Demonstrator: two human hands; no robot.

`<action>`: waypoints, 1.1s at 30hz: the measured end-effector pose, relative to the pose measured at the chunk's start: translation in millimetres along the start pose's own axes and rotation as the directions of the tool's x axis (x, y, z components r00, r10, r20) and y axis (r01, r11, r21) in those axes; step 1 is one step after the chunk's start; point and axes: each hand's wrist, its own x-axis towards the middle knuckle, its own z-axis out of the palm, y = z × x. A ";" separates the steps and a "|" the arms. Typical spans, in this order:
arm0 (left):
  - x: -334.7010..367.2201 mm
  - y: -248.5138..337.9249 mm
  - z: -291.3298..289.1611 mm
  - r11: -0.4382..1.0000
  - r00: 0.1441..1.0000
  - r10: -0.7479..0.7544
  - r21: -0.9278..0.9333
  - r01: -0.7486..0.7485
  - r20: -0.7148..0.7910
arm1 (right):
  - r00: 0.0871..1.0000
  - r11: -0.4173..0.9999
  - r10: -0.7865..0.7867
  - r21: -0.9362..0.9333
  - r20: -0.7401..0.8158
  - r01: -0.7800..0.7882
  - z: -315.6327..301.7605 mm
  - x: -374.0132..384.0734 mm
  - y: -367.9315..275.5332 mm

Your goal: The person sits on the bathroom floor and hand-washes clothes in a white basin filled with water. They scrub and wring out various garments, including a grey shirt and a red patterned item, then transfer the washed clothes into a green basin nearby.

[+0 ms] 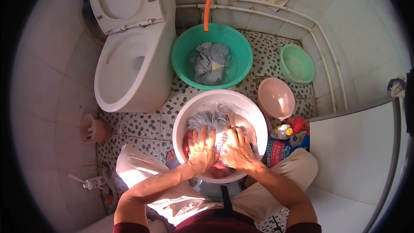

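Note:
A pale pink-white basin (261,125) stands between my knees, holding sudsy water and wet laundry. Grey cloth (206,120) lies toward its far side, and red cloth (221,170) shows below and between my hands. My left hand (203,151) presses on the laundry, its fingers stretched and apart. Close beside it, my right hand (236,150) also bears down on the wet cloth with fingers spread. A whitish patterned piece (222,140) shows between the two hands. What lies under the palms is hidden.
Beyond stands a green tub (177,62) with grey clothes (211,62) in water, beneath an orange hose (208,6). A toilet (129,71) is at left. At right are a pink basin (276,98), a light green basin (297,64), a yellow-capped bottle (282,132) and a blue package (297,143).

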 end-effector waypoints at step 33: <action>106.5 -62.5 1.9 0.027 0.785 -0.512 -0.906 0.422 0.350 | 0.590 -0.102 0.709 0.885 0.385 -0.454 49.6 55.0 68.8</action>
